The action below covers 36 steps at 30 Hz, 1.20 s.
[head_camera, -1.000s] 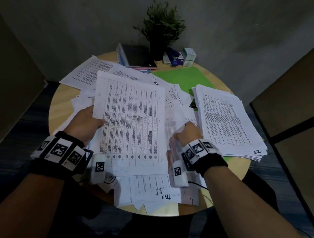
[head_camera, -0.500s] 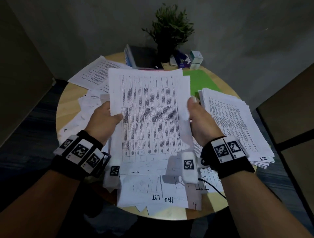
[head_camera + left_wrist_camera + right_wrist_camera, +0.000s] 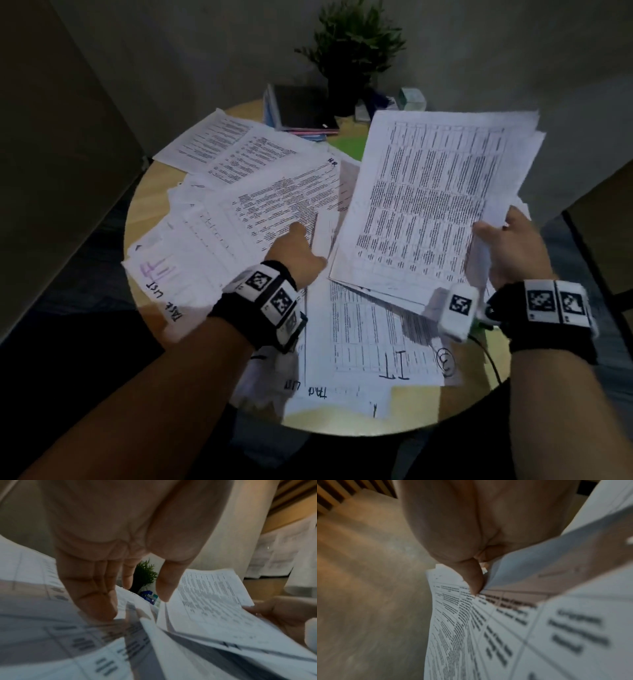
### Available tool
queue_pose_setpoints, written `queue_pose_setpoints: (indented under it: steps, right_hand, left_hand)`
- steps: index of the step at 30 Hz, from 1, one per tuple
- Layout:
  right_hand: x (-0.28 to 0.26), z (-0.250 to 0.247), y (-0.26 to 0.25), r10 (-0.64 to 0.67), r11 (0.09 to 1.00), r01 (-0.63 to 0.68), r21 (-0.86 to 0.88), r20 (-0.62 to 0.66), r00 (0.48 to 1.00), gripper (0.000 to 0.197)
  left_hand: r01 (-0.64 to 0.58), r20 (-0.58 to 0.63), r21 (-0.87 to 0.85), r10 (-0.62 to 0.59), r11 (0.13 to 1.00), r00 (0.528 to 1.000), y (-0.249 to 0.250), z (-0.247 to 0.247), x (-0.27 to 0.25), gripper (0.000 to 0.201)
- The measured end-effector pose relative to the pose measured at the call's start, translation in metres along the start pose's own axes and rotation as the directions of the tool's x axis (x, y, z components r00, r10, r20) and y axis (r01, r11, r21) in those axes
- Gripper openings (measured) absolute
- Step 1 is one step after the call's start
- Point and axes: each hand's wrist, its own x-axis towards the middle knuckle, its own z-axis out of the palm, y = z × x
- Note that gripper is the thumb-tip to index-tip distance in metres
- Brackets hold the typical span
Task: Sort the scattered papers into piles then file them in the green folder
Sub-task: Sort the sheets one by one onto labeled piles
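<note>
We see a dim head view with dark corners and bowed wide-angle edges. Both wrist views are motion-blurred; the nearest print on the papers [image 3: 565, 628] is out of focus.

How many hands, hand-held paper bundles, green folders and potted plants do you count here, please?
Hands: 2, the left hand and the right hand
Hand-held bundles: 1, the paper bundle gripped by the right hand
Green folders: 1, the green folder, mostly covered by papers
Potted plants: 1, the potted plant
Total: 5
</note>
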Motion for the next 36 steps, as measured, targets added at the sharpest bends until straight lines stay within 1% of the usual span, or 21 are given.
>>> queue_pose_setpoints:
  steps: [2,3,5,7,9,11,13,15,17,19,20,23,25,26,28,30,31,32,34,35,36]
  right_hand:
    - [-0.001,0.001,0.008,0.000,0.996,-0.004,0.089,0.046,0.999,0.027]
    - [-0.002,0.002,0.013,0.018,0.989,-0.027,0.144,0.065,0.998,0.030]
    - [-0.003,0.001,0.022,0.044,0.968,-0.069,0.240,0.105,0.993,0.032]
    - [0.000,-0.002,0.031,0.053,0.951,-0.084,0.297,0.111,0.992,0.031]
    - [0.005,-0.004,0.034,0.049,0.945,-0.082,0.317,0.108,0.993,0.029]
    - [0.008,-0.004,0.032,0.065,0.936,-0.086,0.341,0.073,0.995,0.032]
    - [0.010,-0.005,0.029,0.065,0.923,-0.072,0.379,0.030,0.997,0.036]
    - [0.008,-0.003,0.025,0.067,0.924,-0.082,0.373,0.053,0.996,0.030]
    - [0.003,0.005,0.021,0.066,0.920,-0.111,0.375,0.131,0.989,0.022]
    - [-0.007,0.023,0.014,0.060,0.900,-0.145,0.411,0.213,0.975,0.034]
    - [-0.013,0.037,0.010,0.056,0.903,-0.161,0.399,0.262,0.964,0.038]
    - [-0.026,0.077,0.006,0.054,0.904,-0.206,0.375,0.376,0.925,0.042]
    - [-0.029,0.096,0.005,0.039,0.895,-0.208,0.394,0.397,0.917,0.041]
    - [-0.029,0.103,0.002,0.026,0.904,-0.189,0.383,0.393,0.919,0.040]
    - [-0.029,0.113,-0.008,-0.006,0.935,-0.133,0.329,0.389,0.921,0.037]
    - [-0.029,0.123,-0.017,-0.044,0.960,-0.074,0.272,0.403,0.914,0.031]
    - [-0.029,0.128,-0.022,-0.047,0.974,-0.050,0.222,0.409,0.911,0.029]
    - [-0.029,0.132,-0.025,-0.034,0.987,-0.035,0.157,0.415,0.909,0.026]
    - [-0.026,0.138,-0.028,0.032,0.999,-0.045,0.022,0.399,0.916,0.019]
    - [-0.023,0.138,-0.028,0.084,0.996,-0.068,-0.058,0.358,0.930,0.021]
    - [-0.019,0.137,-0.025,0.138,0.983,-0.093,-0.161,0.296,0.945,0.028]
  left_hand:
    - [0.038,-0.014,0.013,-0.038,0.999,0.999,0.011,0.012,-0.001,0.069]
    - [0.047,-0.023,0.007,-0.047,0.999,0.999,0.014,0.018,0.000,0.068]
    - [0.048,-0.037,-0.037,-0.049,0.998,0.998,0.016,0.023,0.001,0.053]
    - [-0.013,-0.069,-0.106,0.006,0.994,0.998,0.015,0.019,0.000,0.032]
    - [-0.105,-0.107,-0.210,0.084,0.972,0.991,0.011,0.011,-0.001,0.022]
    - [-0.174,-0.171,-0.336,0.122,0.926,0.978,0.007,-0.002,0.000,0.021]
    - [-0.210,-0.282,-0.390,0.101,0.897,0.954,0.001,-0.017,0.003,0.022]
    - [-0.228,-0.354,-0.433,0.068,0.872,0.933,-0.006,-0.033,0.008,0.022]
    - [-0.239,-0.359,-0.502,0.051,0.831,0.932,-0.010,-0.047,0.011,0.027]
    - [-0.256,-0.339,-0.551,0.067,0.795,0.938,-0.012,-0.056,0.010,0.030]
    - [-0.264,-0.321,-0.577,0.083,0.773,0.943,-0.013,-0.058,0.009,0.030]
    - [-0.261,-0.273,-0.612,0.111,0.746,0.956,-0.016,-0.060,0.009,0.029]
    - [-0.220,-0.234,-0.703,0.072,0.676,0.969,-0.018,-0.066,0.009,0.027]
    - [-0.187,-0.193,-0.761,0.058,0.621,0.979,-0.020,-0.071,0.008,0.030]
    - [-0.144,-0.117,-0.810,0.085,0.569,0.990,-0.030,-0.080,0.009,0.035]
    - [-0.173,-0.107,-0.736,0.140,0.654,0.984,-0.042,-0.087,0.011,0.026]
    - [-0.197,-0.123,-0.676,0.154,0.710,0.980,-0.050,-0.091,0.013,0.030]
    - [-0.210,-0.149,-0.634,0.149,0.744,0.977,-0.058,-0.094,0.016,0.039]
    - [-0.227,-0.199,-0.600,0.132,0.767,0.971,-0.071,-0.105,0.019,0.052]
    - [-0.231,-0.220,-0.595,0.120,0.770,0.968,-0.076,-0.112,0.018,0.056]
    - [-0.234,-0.239,-0.596,0.109,0.768,0.965,-0.081,-0.120,0.019,0.058]
